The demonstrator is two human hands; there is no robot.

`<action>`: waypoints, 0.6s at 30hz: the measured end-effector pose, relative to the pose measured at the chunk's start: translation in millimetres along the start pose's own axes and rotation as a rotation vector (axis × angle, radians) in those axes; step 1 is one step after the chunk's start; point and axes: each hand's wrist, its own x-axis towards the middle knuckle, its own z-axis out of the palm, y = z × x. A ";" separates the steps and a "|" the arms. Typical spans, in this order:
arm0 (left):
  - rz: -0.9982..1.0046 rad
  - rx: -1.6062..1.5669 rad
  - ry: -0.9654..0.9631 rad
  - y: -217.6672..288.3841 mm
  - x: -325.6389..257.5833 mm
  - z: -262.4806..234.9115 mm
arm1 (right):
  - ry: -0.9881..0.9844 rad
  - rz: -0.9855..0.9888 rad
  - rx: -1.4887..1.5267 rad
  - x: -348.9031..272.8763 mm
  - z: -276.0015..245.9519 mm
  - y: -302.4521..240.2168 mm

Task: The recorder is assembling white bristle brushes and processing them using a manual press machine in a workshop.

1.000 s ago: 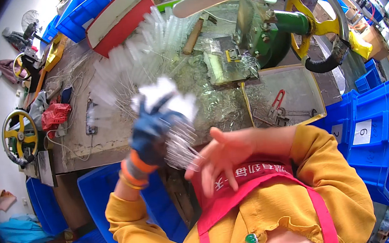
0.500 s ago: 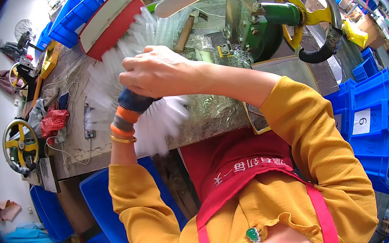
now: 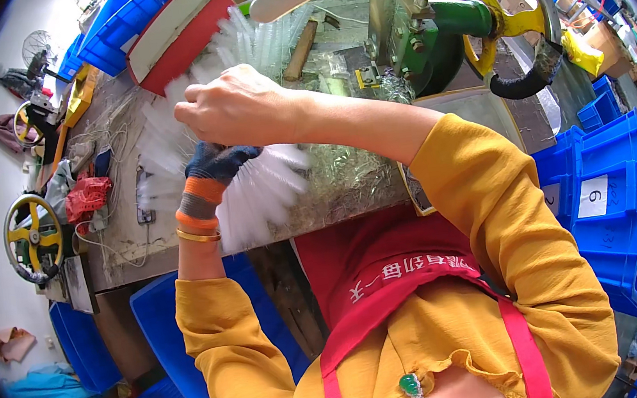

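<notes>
My left hand (image 3: 214, 175), in a dark blue and orange glove, grips a fanned bundle of clear plastic strips (image 3: 259, 194) above the workbench edge. My bare right hand (image 3: 233, 106) reaches across over the gloved hand, fingers curled closed on the top of the same bundle. More clear strips (image 3: 254, 45) fan out behind the hands toward a red tray (image 3: 181, 30).
A green machine with a yellow handwheel (image 3: 502, 13) stands at the back right of the workbench (image 3: 135, 243). Blue bins (image 3: 617, 196) sit to the right and below left. A wooden-handled tool (image 3: 300, 40), a red rag (image 3: 87, 198) and another yellow wheel (image 3: 32, 235) lie left.
My right hand rose from near my chest, crossed over the gloved left hand and closed on the bundle. The bundle moved up toward the bench.
</notes>
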 end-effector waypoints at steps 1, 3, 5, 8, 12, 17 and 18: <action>-0.124 -0.257 0.026 -1.9 0.9 3.1 | -0.001 -0.001 0.002 0.7 0.7 1.3; -0.029 -0.140 -0.025 -6.5 5.6 -4.6 | -0.034 -0.048 -0.044 4.5 -2.7 2.5; 0.065 -0.022 -0.074 -10.1 7.4 -16.5 | -0.013 -0.046 -0.019 8.7 -9.9 -1.5; 0.017 -0.146 -0.371 8.1 21.8 -34.2 | 0.028 -0.027 0.005 6.5 -13.6 5.0; 0.107 0.053 -0.091 -24.1 -0.4 -5.5 | -0.006 -0.038 0.056 4.7 -0.1 -0.7; -0.124 -0.302 -0.064 -24.1 -15.7 -5.0 | -0.178 0.079 0.162 5.8 -14.4 -7.8; -0.429 -0.800 -0.032 -30.3 -17.5 -3.7 | -0.176 0.078 0.159 3.8 -15.2 -4.9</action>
